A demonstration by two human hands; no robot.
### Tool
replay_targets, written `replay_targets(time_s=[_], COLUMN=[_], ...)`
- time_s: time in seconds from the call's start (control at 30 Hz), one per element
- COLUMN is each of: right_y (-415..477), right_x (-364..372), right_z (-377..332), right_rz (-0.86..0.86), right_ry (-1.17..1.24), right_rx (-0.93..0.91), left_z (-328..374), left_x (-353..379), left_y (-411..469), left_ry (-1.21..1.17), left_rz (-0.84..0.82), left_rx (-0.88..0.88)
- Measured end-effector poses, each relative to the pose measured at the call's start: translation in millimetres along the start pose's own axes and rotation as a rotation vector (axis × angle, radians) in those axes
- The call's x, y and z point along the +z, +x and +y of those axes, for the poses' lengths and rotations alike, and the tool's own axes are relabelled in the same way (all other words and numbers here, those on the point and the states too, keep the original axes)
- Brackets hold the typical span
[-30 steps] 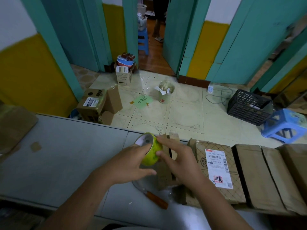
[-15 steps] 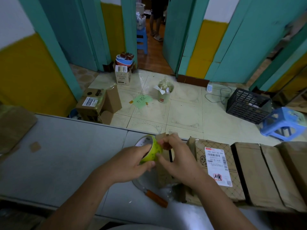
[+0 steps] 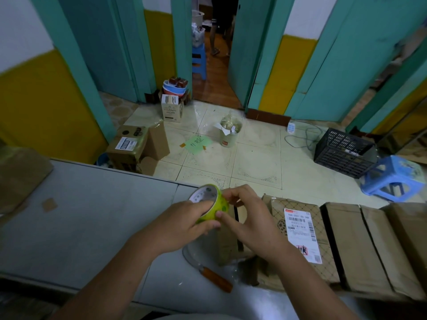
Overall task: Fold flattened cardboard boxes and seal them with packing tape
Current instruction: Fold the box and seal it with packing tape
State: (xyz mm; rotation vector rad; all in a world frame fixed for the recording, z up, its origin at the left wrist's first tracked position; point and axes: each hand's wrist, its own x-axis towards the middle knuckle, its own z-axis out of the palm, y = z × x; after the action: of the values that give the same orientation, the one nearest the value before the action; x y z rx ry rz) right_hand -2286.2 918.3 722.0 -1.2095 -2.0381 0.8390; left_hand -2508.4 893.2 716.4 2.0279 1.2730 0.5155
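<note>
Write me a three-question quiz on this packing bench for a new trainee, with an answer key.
1. True or false: the left hand grips the tape roll.
2. What lies on the grey table just below the hands?
A. a wooden-handled knife
B. a pair of scissors
C. a marker pen
3. Fill in: the white shipping label is stuck on a cardboard box on the ____ side of the right hand.

Key: 1 true; 2 A; 3 right.
</note>
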Motion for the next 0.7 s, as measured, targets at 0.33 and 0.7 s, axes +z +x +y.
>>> replay_targets(time_s=[0.33,0.7], right_y=[-0.3,-7.6], right_x=[1.6,3.2], right_z=[0.0,-6.8], right_rz=[-0.001,0.108], right_ry=[-0.020,-0.018], right_rx=[-0.023,-0.042], left_z=[1.2,2.6], left_x=[1.1,3.4], left_y=[-0.8,1.4], left_ry=[0.025,0.082], left_rz=[0.022,0.043], left_rx=[0.016,0.008])
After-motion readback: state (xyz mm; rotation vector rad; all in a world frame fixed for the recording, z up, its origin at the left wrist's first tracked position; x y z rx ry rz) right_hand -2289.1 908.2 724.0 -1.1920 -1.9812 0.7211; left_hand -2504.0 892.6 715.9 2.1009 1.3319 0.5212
